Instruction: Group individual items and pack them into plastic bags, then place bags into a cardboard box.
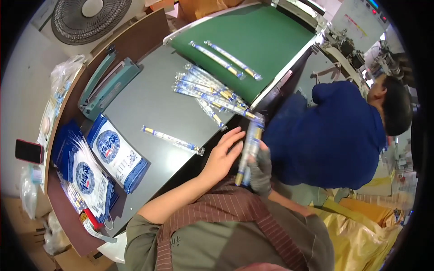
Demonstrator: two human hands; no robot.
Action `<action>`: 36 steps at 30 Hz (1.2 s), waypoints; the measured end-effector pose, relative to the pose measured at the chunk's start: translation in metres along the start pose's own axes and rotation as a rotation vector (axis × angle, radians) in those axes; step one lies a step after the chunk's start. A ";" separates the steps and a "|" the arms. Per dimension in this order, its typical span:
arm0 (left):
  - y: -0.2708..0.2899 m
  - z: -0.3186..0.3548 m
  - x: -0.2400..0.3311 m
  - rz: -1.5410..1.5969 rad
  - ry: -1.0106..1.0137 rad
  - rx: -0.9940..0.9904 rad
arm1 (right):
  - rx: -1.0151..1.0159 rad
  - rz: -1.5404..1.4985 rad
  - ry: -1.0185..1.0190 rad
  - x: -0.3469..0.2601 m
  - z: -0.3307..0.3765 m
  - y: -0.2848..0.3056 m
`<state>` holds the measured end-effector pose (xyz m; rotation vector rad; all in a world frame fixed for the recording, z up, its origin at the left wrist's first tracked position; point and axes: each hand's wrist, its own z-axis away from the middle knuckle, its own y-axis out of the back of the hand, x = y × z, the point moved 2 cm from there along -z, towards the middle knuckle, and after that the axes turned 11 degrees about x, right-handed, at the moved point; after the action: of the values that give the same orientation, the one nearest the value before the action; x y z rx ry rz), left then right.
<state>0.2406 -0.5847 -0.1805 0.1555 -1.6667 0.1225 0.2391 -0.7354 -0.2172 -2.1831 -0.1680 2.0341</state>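
Observation:
My right hand (260, 171), in a grey glove, grips a small bunch of slim wrapped packets (250, 149), long and stick-like, in clear film with blue, white and gold parts. The bunch stands nearly upright in front of my apron and is slightly blurred. My bare left hand (222, 156) is just left of it, fingers stretched and apart, with nothing held. Beyond my hands, a loose pile of the same packets (208, 90) lies on the grey table, reaching to the belt's end. One single packet (172, 140) lies apart, left of the pile.
Two more packets (226, 58) lie on the green conveyor belt (257, 27). At left are blue-and-white printed bags (110, 149), a teal heat sealer (110, 86), a phone (29, 151) and a fan (90, 20). A co-worker in blue (325, 135) sits close at right, near yellow sacks (361, 239).

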 end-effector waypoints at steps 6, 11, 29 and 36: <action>0.067 0.007 -0.014 -1.083 -0.298 0.400 | 0.352 0.114 -0.228 0.057 -0.071 0.065; 0.111 -0.020 -0.035 -1.001 -0.278 0.331 | 0.390 0.232 0.223 0.058 -0.126 0.031; 0.142 -0.043 -0.045 -0.876 -0.145 0.679 | -0.343 1.369 0.687 0.016 -0.185 -0.171; 0.155 -0.033 -0.044 -0.746 -0.143 0.757 | -0.561 0.936 0.518 0.040 -0.125 -0.227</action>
<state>0.2507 -0.4255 -0.2192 1.3593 -1.5273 0.1699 0.3713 -0.5100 -0.2052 -3.5541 0.4996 1.7565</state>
